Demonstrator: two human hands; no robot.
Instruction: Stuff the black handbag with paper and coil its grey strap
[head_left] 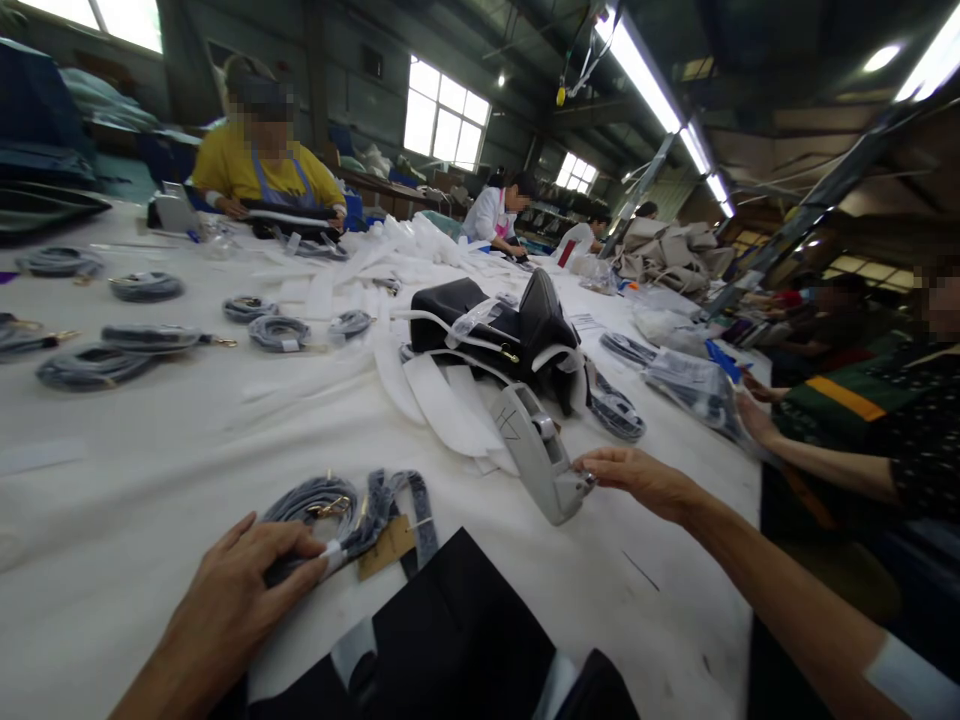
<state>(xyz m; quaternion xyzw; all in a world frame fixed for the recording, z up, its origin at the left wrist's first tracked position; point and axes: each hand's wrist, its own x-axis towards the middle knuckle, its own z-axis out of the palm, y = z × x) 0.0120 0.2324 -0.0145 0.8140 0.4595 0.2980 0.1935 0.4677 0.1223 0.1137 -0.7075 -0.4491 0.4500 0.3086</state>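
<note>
My left hand [247, 590] is closed over a coiled bag strap [307, 500] wrapped in clear plastic, thumb and fingers by a white band round it. A gold clasp shows inside the coil, and a brown tag [388, 548] hangs by the wrapped strap end. At the cutter end of a grey tape dispenser [536, 455], my right hand [637, 480] pinches the clear tape; the fingertips partly hide it. Close in front of me lies a black bag [457, 620] with pale wrapping on its handles. Behind the dispenser sits another black bag [480, 320] with white-wrapped straps.
Several coiled straps [97, 367] lie across the white table [225, 430] on the left. White foam sheets [450, 405] spread beneath the far bag. To the right, a co-worker's hands [754, 410] hold a plastic-wrapped item [690, 385]. Other people work farther back.
</note>
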